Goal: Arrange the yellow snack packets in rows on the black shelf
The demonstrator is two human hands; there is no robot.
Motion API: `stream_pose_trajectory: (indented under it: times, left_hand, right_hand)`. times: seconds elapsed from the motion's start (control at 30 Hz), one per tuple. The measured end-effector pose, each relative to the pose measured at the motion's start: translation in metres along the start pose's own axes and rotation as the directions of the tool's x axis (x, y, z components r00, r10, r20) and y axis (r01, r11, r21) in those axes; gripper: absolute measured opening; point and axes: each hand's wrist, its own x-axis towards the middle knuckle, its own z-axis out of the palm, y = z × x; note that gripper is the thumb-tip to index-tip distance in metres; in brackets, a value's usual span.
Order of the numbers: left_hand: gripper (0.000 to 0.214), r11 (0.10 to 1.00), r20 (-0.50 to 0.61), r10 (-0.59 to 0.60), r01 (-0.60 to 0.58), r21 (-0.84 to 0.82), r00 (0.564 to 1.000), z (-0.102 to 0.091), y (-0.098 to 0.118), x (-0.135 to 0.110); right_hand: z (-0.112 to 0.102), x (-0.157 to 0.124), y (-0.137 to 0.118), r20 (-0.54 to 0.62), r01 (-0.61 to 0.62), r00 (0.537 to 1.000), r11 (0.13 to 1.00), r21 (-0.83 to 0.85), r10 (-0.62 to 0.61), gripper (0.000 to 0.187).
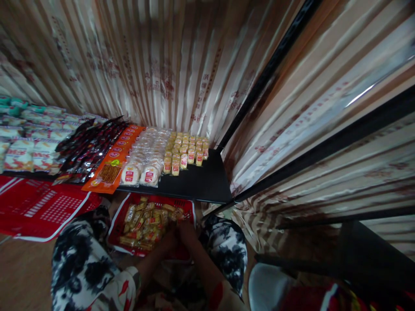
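Note:
Both my hands reach down into the right side of a red basket [112,229] that sits between my knees. Small gold-wrapped snack packets [145,224] lie heaped in it. My left hand [170,239] and my right hand [187,232] are close together at the edge of the heap, by the packets. Their fingers are dim and partly hidden, so I cannot make out whether they grip anything. Beyond the basket, similar small yellow packets [183,160] stand in rows on a black shelf [201,181].
Left along the shelf are round white crackers in clear wrappers [149,174], an orange snack bag [110,172], dark shiny packets [87,151] and white packets [19,153]. Another red basket [65,209] is at left. Black frame bars [269,73] cross before a pleated curtain [168,65]. A pale stool [269,285] is lower right.

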Motion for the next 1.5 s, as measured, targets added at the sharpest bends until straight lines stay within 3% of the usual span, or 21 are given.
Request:
stream_pose_trajectory:
  times: [0.17, 0.33, 0.43, 0.53, 0.67, 0.77, 0.87, 1.13, 1.23, 1.3, 1.4, 1.5]
  left_hand:
    - [0.024, 0.988, -0.03, -0.068, 0.071, 0.14, 0.997, -0.008, 0.018, -0.004]
    - [0.021, 0.967, -0.007, -0.064, 0.064, 0.245, 0.998, -0.023, 0.057, -0.014]
    - [0.019, 0.972, -0.028, -0.045, 0.051, 0.231, 0.999, -0.03, 0.076, -0.018]
    - [0.014, 0.985, -0.083, 0.04, -0.025, 0.172, 0.996, -0.034, 0.088, -0.016]
    - [0.009, 0.989, -0.194, 0.125, -0.105, 0.108, 0.973, -0.041, 0.1, -0.006]
    - [0.013, 0.98, -0.228, 0.198, -0.194, 0.041, 0.953, -0.049, 0.114, 0.002]
    - [0.015, 0.967, -0.252, 0.255, -0.252, 0.045, 0.934, -0.056, 0.129, 0.009]
    - [0.019, 0.952, -0.285, 0.302, -0.274, 0.134, 0.91, -0.059, 0.16, 0.027]
    - [0.023, 0.917, -0.319, 0.378, -0.303, 0.26, 0.869, -0.061, 0.174, 0.03]
    - [0.026, 0.857, -0.356, 0.467, -0.316, 0.407, 0.809, -0.064, 0.181, 0.032]
    - [0.031, 0.71, -0.341, 0.61, -0.303, 0.635, 0.715, -0.07, 0.187, 0.038]
    - [0.034, 0.57, -0.276, 0.695, -0.274, 0.775, 0.664, -0.077, 0.187, 0.047]
  right_hand:
    - [-0.026, -0.001, -0.011, 0.151, 0.082, 0.988, 0.941, -0.328, -0.033, 0.024]
    - [-0.064, 0.001, -0.021, 0.217, 0.205, 0.968, 0.896, -0.394, -0.126, 0.025]
    - [-0.083, 0.003, -0.027, 0.174, 0.241, 0.965, 0.925, -0.293, -0.196, 0.023]
    - [-0.097, 0.005, -0.032, 0.051, 0.236, 0.972, 0.966, -0.108, -0.231, 0.027]
    - [-0.103, 0.009, -0.031, -0.138, 0.163, 0.98, 0.976, 0.142, -0.143, 0.046]
    - [-0.099, 0.012, -0.028, -0.161, 0.126, 0.984, 0.933, 0.336, -0.075, 0.044]
    - [-0.094, 0.017, -0.027, -0.173, 0.167, 0.98, 0.866, 0.472, -0.094, 0.031]
    - [-0.101, 0.039, -0.036, -0.279, 0.239, 0.956, 0.779, 0.58, -0.086, 0.026]
    - [-0.109, 0.053, -0.039, -0.31, 0.241, 0.949, 0.783, 0.574, -0.065, 0.028]
    - [-0.114, 0.063, -0.041, -0.351, 0.235, 0.936, 0.807, 0.542, -0.037, 0.029]
    - [-0.119, 0.08, -0.044, -0.401, 0.21, 0.916, 0.858, 0.468, -0.005, 0.029]
    - [-0.12, 0.097, -0.049, -0.418, 0.176, 0.908, 0.902, 0.394, 0.005, 0.028]
